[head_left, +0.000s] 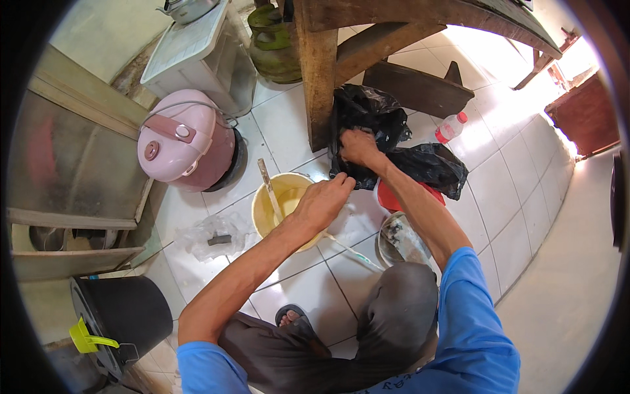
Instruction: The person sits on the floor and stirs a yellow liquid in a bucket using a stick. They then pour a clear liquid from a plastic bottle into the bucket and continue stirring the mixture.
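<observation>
A crumpled black plastic bag (374,108) lies on the tiled floor beside a wooden table leg. My right hand (359,148) is closed on its upper folds, with the fingertips partly hidden. Lower down, my left hand (326,200) pinches the bag's near edge, above the rim of a yellow bucket (261,220). A flat, stained stick (268,184) leans in that bucket, which has some pale stuff inside. Under my right forearm a red round container (389,197) shows in part. Nearer my knee sits a metal bowl (388,249) smeared with whitish residue.
A pink rice cooker (187,141) stands left of the bucket, near a clear plastic bag (197,240) with a dark piece on it. A wooden table leg (317,85) rises ahead. A red-capped bottle (449,129) lies right. At lower left stands a black bin (138,315).
</observation>
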Available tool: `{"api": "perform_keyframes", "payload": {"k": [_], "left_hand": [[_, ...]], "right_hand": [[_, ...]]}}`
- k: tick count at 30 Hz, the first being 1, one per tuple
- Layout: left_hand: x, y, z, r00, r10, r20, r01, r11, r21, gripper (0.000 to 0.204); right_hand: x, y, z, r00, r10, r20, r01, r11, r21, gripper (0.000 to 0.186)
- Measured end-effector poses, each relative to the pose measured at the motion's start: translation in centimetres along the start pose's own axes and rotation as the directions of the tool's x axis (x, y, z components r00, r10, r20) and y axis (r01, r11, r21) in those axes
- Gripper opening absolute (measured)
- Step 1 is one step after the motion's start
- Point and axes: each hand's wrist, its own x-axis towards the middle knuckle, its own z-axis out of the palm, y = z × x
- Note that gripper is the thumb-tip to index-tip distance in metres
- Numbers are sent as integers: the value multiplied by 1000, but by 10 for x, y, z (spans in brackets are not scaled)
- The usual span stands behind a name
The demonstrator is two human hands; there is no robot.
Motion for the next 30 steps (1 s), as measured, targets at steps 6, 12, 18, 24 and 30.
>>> {"api": "perform_keyframes", "payload": {"k": [6, 12, 18, 24, 30], "left_hand": [[3, 4, -6, 998, -12, -56, 10, 999, -36, 19], [1, 2, -6, 998, -16, -59, 11, 996, -90, 19], [24, 5, -27, 929, -109, -353, 18, 967, -253, 22], [49, 6, -34, 933, -45, -358, -62, 958, -281, 23], [39, 25, -19, 971, 56, -234, -98, 980, -173, 15]], "right_hand": [[1, 17, -78, 996, 85, -19, -77, 963, 258, 33], [-24, 31, -117, 987, 160, -30, -115, 816, 566, 27], [-42, 31, -129, 967, 218, -131, -62, 703, 709, 20], [-51, 9, -158, 959, 183, -217, 94, 517, 851, 18], [-65, -2, -203, 972, 127, -199, 128, 428, 895, 19]]}}
